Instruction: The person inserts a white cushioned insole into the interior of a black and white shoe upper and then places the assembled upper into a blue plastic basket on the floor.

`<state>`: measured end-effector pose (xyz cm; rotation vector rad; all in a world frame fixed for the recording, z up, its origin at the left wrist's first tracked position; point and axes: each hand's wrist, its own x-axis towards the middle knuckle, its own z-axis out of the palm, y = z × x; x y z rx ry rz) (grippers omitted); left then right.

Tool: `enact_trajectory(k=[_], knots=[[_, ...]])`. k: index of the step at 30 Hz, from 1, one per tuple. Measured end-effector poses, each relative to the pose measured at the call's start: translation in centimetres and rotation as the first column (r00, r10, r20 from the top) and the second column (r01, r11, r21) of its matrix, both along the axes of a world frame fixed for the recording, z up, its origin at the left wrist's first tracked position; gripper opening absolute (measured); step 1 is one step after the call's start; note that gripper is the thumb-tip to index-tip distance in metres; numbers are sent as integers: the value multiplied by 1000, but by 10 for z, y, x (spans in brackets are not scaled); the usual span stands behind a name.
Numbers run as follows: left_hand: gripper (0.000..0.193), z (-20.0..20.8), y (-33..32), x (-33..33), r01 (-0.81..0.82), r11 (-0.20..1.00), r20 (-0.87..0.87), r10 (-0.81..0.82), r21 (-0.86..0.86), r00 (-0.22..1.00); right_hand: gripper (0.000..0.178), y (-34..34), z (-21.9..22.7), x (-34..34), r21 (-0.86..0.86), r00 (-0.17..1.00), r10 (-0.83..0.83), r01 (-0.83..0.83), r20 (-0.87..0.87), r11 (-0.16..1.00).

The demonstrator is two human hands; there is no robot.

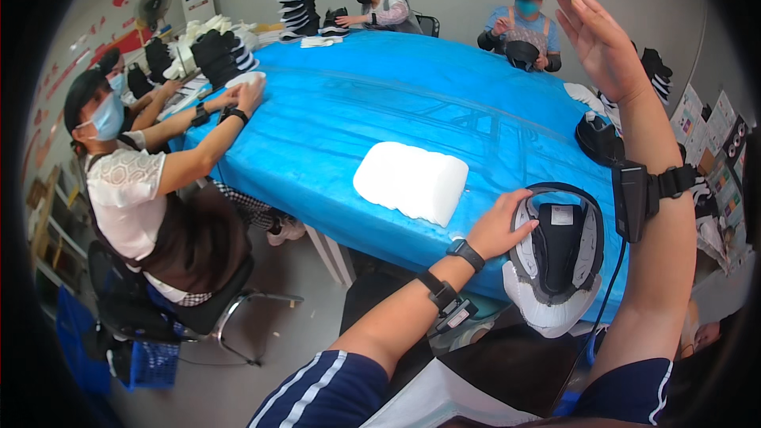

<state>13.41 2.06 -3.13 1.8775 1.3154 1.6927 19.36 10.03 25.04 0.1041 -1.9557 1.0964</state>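
Observation:
A black cap, turned with its inside up, rests at the near edge of the blue-covered table. It has a pale inner band, a small white label and a white-covered brim toward me. My left hand grips the cap's left rim, thumb inside and fingers along the outer edge. High on the right, my right hand is raised off the table with fingers stretched out and nothing in it. Just left of the cap lies a thick stack of white sheets or pads.
Blue sheeting covers the table. Stacks of black-and-white caps stand at the back; another dark cap lies right. Co-workers sit at the left and far side. A thin black cable hangs beside my right arm.

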Motion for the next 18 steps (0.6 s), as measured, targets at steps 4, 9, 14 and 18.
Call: enact_trajectory(k=[4, 9, 14, 18], knots=[[52, 0, 1, 2, 10, 1000, -1, -10, 16, 1000, 49, -9, -4, -3, -56, 995, 93, -91, 35, 994], [50, -2, 0, 1, 0, 997, 38, -2, 71, 999, 48, -13, -7, -4, -108, 994, 100, -95, 38, 990], [50, 0, -1, 1, 2, 999, 38, -4, 50, 999, 48, -1, -7, 7, -140, 998, 57, -58, -11, 988], [51, 0, -1, -1, 10, 999, 23, -11, 52, 1000, 50, -1, -9, 8, -199, 999, 22, -29, -40, 980]])
